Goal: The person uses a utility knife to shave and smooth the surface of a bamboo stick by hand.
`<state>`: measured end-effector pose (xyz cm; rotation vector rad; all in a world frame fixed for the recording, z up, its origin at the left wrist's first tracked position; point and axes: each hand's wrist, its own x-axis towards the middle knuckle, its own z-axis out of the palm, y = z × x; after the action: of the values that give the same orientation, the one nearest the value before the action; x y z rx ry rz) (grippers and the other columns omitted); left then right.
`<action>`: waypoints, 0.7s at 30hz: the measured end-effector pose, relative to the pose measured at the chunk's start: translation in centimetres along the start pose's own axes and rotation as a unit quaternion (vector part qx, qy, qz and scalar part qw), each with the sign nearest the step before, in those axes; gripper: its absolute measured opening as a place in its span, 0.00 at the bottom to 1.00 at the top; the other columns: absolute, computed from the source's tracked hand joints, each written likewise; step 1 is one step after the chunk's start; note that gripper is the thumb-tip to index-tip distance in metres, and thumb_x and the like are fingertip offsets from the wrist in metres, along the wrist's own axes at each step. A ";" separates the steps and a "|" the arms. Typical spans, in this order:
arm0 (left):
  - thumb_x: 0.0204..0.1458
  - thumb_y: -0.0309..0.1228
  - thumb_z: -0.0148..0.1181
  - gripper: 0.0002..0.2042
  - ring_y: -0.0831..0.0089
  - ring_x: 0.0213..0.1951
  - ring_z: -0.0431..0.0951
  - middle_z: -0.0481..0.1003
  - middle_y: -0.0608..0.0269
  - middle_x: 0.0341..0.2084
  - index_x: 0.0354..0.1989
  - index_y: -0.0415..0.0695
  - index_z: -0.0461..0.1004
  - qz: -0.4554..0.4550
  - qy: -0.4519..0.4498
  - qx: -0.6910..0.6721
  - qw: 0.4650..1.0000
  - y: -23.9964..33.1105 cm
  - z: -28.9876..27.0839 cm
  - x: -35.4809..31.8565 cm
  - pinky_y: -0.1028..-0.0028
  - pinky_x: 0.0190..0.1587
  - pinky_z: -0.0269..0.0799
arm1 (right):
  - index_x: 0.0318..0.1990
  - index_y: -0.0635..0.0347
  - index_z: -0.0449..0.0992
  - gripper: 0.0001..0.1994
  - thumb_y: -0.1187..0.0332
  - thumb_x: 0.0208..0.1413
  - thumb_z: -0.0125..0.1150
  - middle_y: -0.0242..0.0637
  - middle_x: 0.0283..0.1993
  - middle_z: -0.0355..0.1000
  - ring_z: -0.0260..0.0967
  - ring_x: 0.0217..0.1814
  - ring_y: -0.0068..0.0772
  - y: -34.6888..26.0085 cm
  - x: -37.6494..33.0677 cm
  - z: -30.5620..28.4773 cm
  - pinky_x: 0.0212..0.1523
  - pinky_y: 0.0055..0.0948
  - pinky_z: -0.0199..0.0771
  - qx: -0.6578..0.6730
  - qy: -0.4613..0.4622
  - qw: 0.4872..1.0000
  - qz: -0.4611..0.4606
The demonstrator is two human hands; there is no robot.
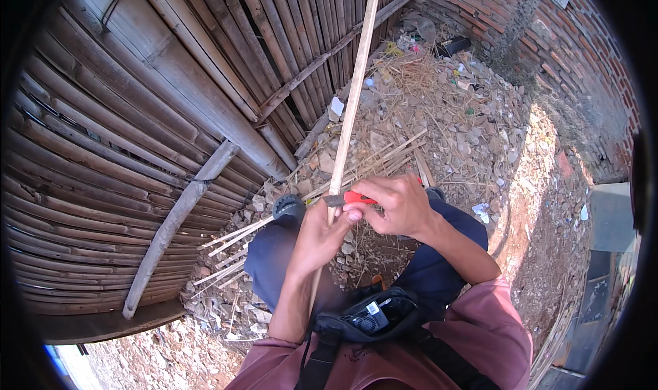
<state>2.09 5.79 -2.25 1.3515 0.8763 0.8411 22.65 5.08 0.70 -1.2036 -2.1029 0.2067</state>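
My left hand (pixel 319 238) grips a long pale bamboo stick (pixel 356 88) near its lower part. The stick rises steeply away from me toward the bamboo wall. My right hand (pixel 396 205) holds a red-handled knife (pixel 351 198) with its short blade laid against the stick just above my left hand's fingers. Both hands sit close together above my knees in dark trousers (pixel 274 256).
A weathered bamboo slat wall (pixel 137 129) fills the left. Rubble, dry straw and several thin bamboo strips (pixel 236 236) cover the ground ahead. A red brick wall (pixel 576 54) curves along the right. A black pouch (pixel 370 318) hangs at my chest.
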 end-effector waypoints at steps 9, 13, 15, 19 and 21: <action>0.68 0.39 0.68 0.14 0.84 0.27 0.63 0.68 0.77 0.23 0.43 0.38 0.83 -0.019 -0.004 -0.001 1.000 1.4 -0.1 -0.2 0.76 0.29 0.58 | 0.42 0.52 0.83 0.09 0.63 0.57 0.73 0.35 0.29 0.81 0.80 0.25 0.40 -0.7 -0.2 0.5 0.24 0.38 0.77 -0.015 0.035 0.999 0.005; 0.69 0.42 0.66 0.16 0.85 0.26 0.63 0.68 0.77 0.22 0.44 0.38 0.82 -0.025 0.022 -0.009 0.999 0.9 0.3 -0.2 0.75 0.28 0.58 | 0.42 0.53 0.82 0.09 0.64 0.56 0.74 0.35 0.30 0.81 0.81 0.26 0.41 -0.8 -0.1 0.8 0.24 0.39 0.78 -0.024 0.054 0.998 0.017; 0.69 0.43 0.66 0.17 0.85 0.26 0.63 0.68 0.77 0.22 0.44 0.38 0.81 -0.056 0.029 0.010 0.998 0.8 0.5 0.1 0.75 0.28 0.59 | 0.43 0.53 0.82 0.09 0.65 0.56 0.74 0.36 0.30 0.81 0.81 0.26 0.41 -0.8 -0.1 1.0 0.24 0.39 0.78 -0.041 0.068 0.996 0.037; 0.69 0.43 0.66 0.17 0.86 0.28 0.64 0.69 0.75 0.24 0.43 0.38 0.80 -0.065 0.026 0.029 0.997 0.3 0.2 0.4 0.76 0.29 0.61 | 0.43 0.53 0.82 0.09 0.65 0.58 0.73 0.37 0.30 0.81 0.81 0.27 0.43 -0.7 0.0 1.0 0.25 0.40 0.78 -0.026 0.063 0.997 0.035; 0.69 0.42 0.67 0.16 0.86 0.30 0.64 0.70 0.74 0.26 0.45 0.38 0.79 -0.017 0.030 0.033 0.999 0.2 0.3 0.3 0.77 0.31 0.62 | 0.43 0.53 0.82 0.08 0.63 0.60 0.71 0.38 0.30 0.81 0.81 0.27 0.44 -0.2 0.0 0.6 0.25 0.41 0.78 -0.007 0.038 0.999 0.024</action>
<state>2.51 5.96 -2.06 1.3707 0.9784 0.8377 22.10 5.14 0.33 -1.2514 -2.0147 0.1653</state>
